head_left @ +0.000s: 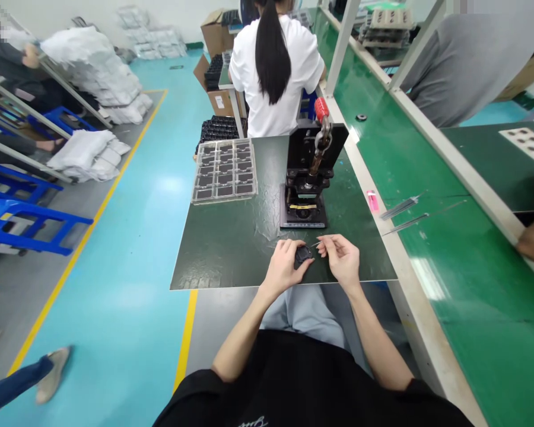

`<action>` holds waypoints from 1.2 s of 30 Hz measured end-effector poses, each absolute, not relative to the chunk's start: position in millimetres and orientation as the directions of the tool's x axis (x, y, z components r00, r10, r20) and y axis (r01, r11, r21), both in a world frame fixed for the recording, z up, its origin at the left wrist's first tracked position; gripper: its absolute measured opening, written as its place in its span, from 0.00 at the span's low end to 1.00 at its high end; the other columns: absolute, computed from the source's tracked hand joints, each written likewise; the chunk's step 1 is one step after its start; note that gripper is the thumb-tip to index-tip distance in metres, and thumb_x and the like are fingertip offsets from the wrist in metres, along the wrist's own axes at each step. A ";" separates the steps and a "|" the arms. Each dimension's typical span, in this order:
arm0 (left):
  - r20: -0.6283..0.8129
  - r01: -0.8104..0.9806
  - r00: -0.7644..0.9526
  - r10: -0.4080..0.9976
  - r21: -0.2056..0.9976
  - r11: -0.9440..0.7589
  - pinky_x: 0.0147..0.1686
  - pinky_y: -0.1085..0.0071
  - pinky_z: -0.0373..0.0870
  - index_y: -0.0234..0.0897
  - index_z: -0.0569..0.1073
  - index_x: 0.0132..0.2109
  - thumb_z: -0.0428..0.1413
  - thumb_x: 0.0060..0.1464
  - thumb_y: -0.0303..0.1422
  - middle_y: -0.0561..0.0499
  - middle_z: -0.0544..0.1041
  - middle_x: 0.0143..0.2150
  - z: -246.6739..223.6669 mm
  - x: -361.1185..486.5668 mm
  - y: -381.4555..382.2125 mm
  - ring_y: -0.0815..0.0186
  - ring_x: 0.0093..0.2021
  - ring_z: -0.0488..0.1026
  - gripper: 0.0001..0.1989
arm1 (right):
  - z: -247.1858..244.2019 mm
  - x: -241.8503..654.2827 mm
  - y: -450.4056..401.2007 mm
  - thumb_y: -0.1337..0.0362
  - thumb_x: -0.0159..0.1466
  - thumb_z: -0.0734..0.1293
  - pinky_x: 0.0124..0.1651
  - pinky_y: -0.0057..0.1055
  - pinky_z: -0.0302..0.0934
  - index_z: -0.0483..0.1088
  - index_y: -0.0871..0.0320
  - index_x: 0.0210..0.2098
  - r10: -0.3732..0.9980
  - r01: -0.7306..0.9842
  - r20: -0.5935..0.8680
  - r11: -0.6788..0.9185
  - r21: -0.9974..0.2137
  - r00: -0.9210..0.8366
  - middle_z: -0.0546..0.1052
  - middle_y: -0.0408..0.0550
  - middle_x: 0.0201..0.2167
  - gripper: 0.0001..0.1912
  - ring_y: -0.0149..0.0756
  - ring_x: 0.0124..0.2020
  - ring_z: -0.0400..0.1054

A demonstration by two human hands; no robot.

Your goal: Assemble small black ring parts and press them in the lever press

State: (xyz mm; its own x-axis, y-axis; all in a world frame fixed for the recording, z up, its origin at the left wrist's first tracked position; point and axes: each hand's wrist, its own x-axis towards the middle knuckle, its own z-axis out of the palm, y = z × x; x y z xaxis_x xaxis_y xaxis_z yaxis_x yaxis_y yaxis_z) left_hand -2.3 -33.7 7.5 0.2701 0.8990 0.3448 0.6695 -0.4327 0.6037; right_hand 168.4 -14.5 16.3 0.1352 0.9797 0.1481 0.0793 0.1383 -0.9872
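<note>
My left hand (288, 265) is closed around a small black rounded part (303, 254) near the table's front edge. Just to its right, my right hand (340, 258) pinches a thin metal pin (315, 244), whose tip points at the black part. Whether the tip touches the part is too small to tell. Beyond both hands stands a black hand press (306, 178) with a red-gripped lever (321, 109), a yellow strip lying across its base. A clear compartment tray (225, 169) of dark flat pieces lies at the table's back left.
The dark green table (231, 249) borders a green conveyor (431, 196) on the right. Thin metal rods (400, 209) and a pink item (372, 200) lie along that side. Ahead sits a person in a white shirt (276, 77). Blue stools (26, 219) stand far left.
</note>
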 end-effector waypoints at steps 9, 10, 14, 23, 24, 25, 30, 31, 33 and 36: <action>0.326 0.666 0.269 0.906 0.616 -0.420 0.48 0.57 0.72 0.40 0.70 0.53 0.62 0.62 0.38 0.46 0.78 0.46 7.2 -2.4 -33.5 0.55 0.47 0.73 0.16 | 14.4 166.6 -12.3 0.40 0.64 0.70 0.28 0.31 0.71 0.77 0.57 0.33 0.988 0.086 0.131 0.124 -0.989 0.085 0.78 0.47 0.24 0.25 0.33 0.23 0.71; 0.322 0.668 0.269 0.908 0.616 -0.417 0.49 0.57 0.72 0.40 0.70 0.53 0.62 0.62 0.37 0.46 0.78 0.46 7.4 -2.2 -33.4 0.56 0.47 0.73 0.16 | 14.6 166.4 -12.5 0.40 0.64 0.70 0.29 0.30 0.71 0.77 0.58 0.33 0.987 0.085 0.134 0.126 -0.988 0.085 0.78 0.47 0.24 0.25 0.32 0.23 0.71; 0.331 0.668 0.271 0.904 0.611 -0.424 0.48 0.58 0.73 0.40 0.70 0.53 0.63 0.61 0.37 0.46 0.78 0.46 7.9 -2.0 -33.1 0.56 0.47 0.73 0.17 | 15.1 166.6 -12.9 0.40 0.65 0.70 0.29 0.30 0.71 0.77 0.58 0.34 0.986 0.084 0.144 0.137 -0.987 0.086 0.78 0.47 0.24 0.25 0.32 0.23 0.71; 0.349 0.669 0.268 0.898 0.604 -0.434 0.48 0.58 0.73 0.39 0.69 0.53 0.64 0.61 0.36 0.46 0.78 0.45 6.9 -2.2 -33.0 0.56 0.47 0.73 0.17 | 12.2 166.6 -11.8 0.40 0.65 0.69 0.28 0.30 0.71 0.77 0.58 0.34 0.985 0.092 0.155 0.147 -0.985 0.076 0.78 0.47 0.24 0.25 0.32 0.24 0.72; 0.345 0.670 0.269 0.899 0.604 -0.432 0.48 0.57 0.73 0.39 0.69 0.53 0.64 0.61 0.36 0.46 0.78 0.46 6.6 -2.1 -32.8 0.56 0.47 0.74 0.17 | 12.3 166.6 -11.9 0.40 0.65 0.69 0.29 0.30 0.71 0.77 0.58 0.34 0.985 0.095 0.156 0.149 -0.984 0.073 0.78 0.47 0.25 0.25 0.32 0.24 0.72; 0.340 0.673 0.267 0.902 0.604 -0.427 0.48 0.57 0.73 0.40 0.69 0.53 0.64 0.61 0.36 0.46 0.78 0.46 6.3 -2.1 -32.6 0.56 0.47 0.74 0.17 | 12.5 166.6 -12.1 0.40 0.65 0.69 0.29 0.30 0.71 0.77 0.58 0.34 0.985 0.098 0.157 0.150 -0.984 0.071 0.78 0.47 0.25 0.25 0.32 0.24 0.72; 0.337 0.678 0.264 0.903 0.601 -0.423 0.48 0.57 0.73 0.40 0.69 0.53 0.64 0.61 0.36 0.47 0.78 0.46 5.9 -1.8 -32.5 0.56 0.47 0.74 0.17 | 12.6 166.6 -12.2 0.42 0.66 0.69 0.29 0.30 0.72 0.77 0.58 0.34 0.983 0.103 0.171 0.164 -0.981 0.064 0.78 0.47 0.25 0.24 0.32 0.24 0.72; 0.341 0.676 0.266 0.902 0.601 -0.427 0.48 0.57 0.73 0.40 0.69 0.53 0.64 0.61 0.36 0.46 0.78 0.46 5.9 -1.8 -32.5 0.56 0.47 0.74 0.17 | 12.1 166.6 -12.2 0.42 0.66 0.69 0.29 0.30 0.72 0.77 0.58 0.34 0.983 0.106 0.175 0.168 -0.980 0.062 0.78 0.47 0.25 0.23 0.33 0.24 0.72; 0.342 0.673 0.269 0.900 0.602 -0.430 0.48 0.57 0.73 0.40 0.69 0.53 0.64 0.61 0.36 0.46 0.78 0.46 6.0 -1.9 -32.4 0.56 0.46 0.74 0.17 | 10.9 166.5 -12.3 0.43 0.67 0.68 0.29 0.30 0.72 0.77 0.58 0.34 0.981 0.118 0.187 0.179 -0.977 0.058 0.78 0.47 0.25 0.23 0.33 0.24 0.73; 0.333 0.675 0.267 0.904 0.605 -0.422 0.49 0.57 0.73 0.40 0.69 0.53 0.63 0.61 0.36 0.46 0.78 0.46 6.1 -2.1 -31.9 0.56 0.47 0.74 0.16 | 10.8 165.6 -14.2 0.47 0.70 0.67 0.30 0.29 0.71 0.76 0.57 0.35 0.970 0.178 0.236 0.224 -0.958 0.051 0.79 0.46 0.25 0.19 0.33 0.25 0.74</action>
